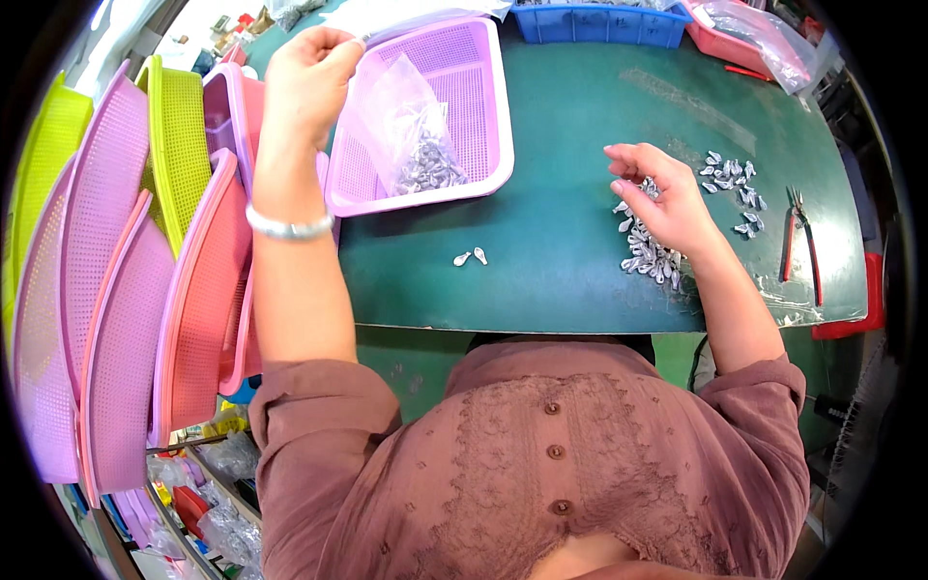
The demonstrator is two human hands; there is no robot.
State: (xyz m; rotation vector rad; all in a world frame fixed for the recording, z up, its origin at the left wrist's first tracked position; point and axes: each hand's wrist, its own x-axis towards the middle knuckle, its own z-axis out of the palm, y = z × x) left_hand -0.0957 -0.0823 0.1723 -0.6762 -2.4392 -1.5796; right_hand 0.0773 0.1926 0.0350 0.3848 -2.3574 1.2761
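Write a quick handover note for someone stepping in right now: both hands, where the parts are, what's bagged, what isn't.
Left hand: raised, pinching the top of a clear plastic bag partly filled with small silver parts, over the purple basket.
Right hand: on the loose pile of silver parts on the green table, fingers curled.
Done: some parts bagged.
Left: the pile, a smaller scatter, two stray pieces.

The table (580, 145) is dark green, and the basket (483, 106) on it is light purple with a grid of tiny holes. The little metal pieces (652, 251) are shiny silver, and the bag (401, 126) is see-through. On the left, baskets (126, 290) are pink, purple and yellow-green; the far crate (599, 24) is blue.
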